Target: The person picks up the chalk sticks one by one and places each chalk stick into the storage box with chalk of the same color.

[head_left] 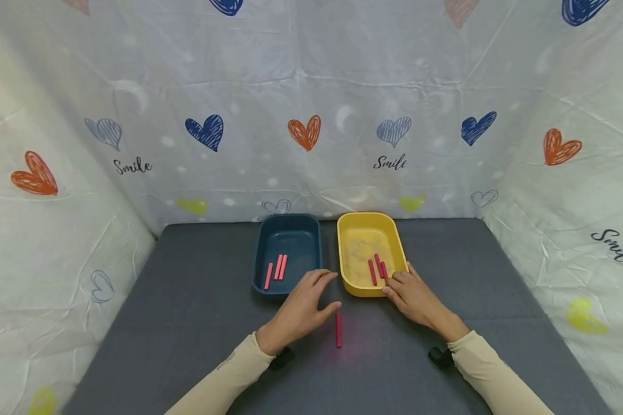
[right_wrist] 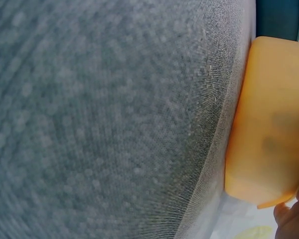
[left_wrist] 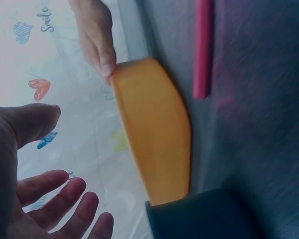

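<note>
My left hand hovers above the table with thumb and fingers spread, holding nothing; the left wrist view shows its bare fingers. Just below its thumb, a dark pink stick lies on the cloth. My right hand grips the near right corner of a yellow tray, thumb at the front rim and fingers over the side. Dark pink sticks lie in that tray, close to the right fingers. Left of it, a dark blue tray holds three lighter pink sticks.
A dark grey cloth covers the table. The two trays stand side by side near its back edge. White sheeting printed with hearts hangs behind and on both sides. A dark wrist device sits under the right wrist.
</note>
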`<state>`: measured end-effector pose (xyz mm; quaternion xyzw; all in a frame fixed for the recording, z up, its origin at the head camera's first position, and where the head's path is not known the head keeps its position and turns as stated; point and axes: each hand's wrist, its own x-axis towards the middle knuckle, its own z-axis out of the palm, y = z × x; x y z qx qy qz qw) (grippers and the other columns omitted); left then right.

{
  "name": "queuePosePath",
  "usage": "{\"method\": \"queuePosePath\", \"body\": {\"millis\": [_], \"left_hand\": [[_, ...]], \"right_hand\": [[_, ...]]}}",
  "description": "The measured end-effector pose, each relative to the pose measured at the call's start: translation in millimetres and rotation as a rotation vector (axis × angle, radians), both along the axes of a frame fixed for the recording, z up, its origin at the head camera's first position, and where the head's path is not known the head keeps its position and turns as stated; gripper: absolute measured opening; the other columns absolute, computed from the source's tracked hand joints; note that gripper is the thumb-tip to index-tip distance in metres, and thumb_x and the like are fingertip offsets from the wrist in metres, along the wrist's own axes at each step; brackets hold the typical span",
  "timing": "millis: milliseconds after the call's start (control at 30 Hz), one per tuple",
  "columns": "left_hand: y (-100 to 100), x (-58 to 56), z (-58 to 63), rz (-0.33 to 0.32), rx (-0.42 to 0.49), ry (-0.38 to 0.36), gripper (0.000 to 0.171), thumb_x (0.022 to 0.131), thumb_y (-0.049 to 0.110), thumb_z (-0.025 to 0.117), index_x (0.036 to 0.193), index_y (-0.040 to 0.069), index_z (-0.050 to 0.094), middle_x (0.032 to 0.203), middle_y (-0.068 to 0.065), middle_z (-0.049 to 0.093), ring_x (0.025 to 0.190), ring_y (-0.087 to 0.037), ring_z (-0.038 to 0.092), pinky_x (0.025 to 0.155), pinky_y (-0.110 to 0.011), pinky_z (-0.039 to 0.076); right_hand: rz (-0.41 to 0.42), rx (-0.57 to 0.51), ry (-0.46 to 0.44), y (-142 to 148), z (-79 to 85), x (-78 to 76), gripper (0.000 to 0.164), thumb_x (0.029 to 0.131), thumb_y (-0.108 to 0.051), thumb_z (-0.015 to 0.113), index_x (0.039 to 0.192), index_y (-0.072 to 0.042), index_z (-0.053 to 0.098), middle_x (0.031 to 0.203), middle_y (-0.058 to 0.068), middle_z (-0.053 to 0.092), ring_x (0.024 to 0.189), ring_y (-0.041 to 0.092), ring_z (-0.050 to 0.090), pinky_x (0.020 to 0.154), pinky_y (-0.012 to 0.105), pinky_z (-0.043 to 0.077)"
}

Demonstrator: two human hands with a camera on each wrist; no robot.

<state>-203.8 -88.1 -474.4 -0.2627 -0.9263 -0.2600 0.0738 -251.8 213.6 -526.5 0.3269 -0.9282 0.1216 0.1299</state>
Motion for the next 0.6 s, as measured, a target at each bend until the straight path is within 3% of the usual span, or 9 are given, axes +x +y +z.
{"method": "queuePosePath", "body": {"millis": [467,600], "left_hand": [[-7,15.9,-25.3,-0.030,-0.037,-0.086,0.068,0.084,0.040,0.076,0.140,0.011,0.052,0.136,-0.006,0.054,0.126,-0.024,0.051,0.108,-0.048,0.044],[-8,18.6,-29.7,-0.043,-0.078,-0.163,0.073,0.084,0.045,0.075,0.143,0.012,0.048,0.139,-0.005,0.052,0.126,-0.022,0.049,0.108,-0.047,0.044]], "right_hand": [[-0.011,0.006,-0.029,0,2.7,1.1,0.018,0.101,-0.032,0.053,0.094,-0.018,0.063,0.093,0.000,0.060,0.098,0.022,0.058,0.115,0.064,0.026],[-0.010,0.012,-0.033,0,1.6,0.7,0.018,0.102,-0.032,0.052,0.094,-0.019,0.063,0.093,0.000,0.060,0.098,0.022,0.058,0.115,0.064,0.026]]}}
